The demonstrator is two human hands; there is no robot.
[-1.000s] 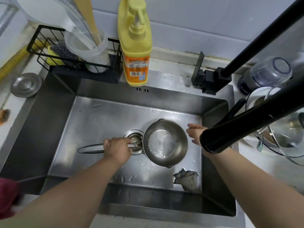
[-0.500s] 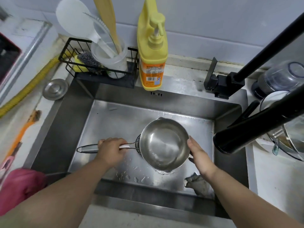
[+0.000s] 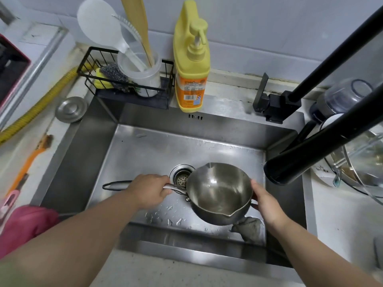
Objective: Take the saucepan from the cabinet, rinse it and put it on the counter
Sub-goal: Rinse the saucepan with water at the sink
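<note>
A small steel saucepan [image 3: 219, 191] with a pouring lip is held over the steel sink [image 3: 145, 150], tilted toward me, just right of the drain [image 3: 180, 176]. My left hand [image 3: 150, 190] is closed around its long handle. My right hand [image 3: 264, 200] presses against the pan's right side wall. The pan's inside looks wet. The black faucet spout [image 3: 294, 162] ends to the right of the pan; no water runs from it.
A grey rag [image 3: 251, 227] lies in the sink's near right corner. Behind the sink stand a yellow soap bottle [image 3: 191, 65] and a wire rack [image 3: 124, 79] with a utensil cup. A glass lid [image 3: 362, 162] rests on the right counter, a round metal lid [image 3: 71, 109] on the left.
My right hand came onto the pan's side from apart. The pan rose off the sink floor and tipped toward me, uncovering the drain again. The view widened.
</note>
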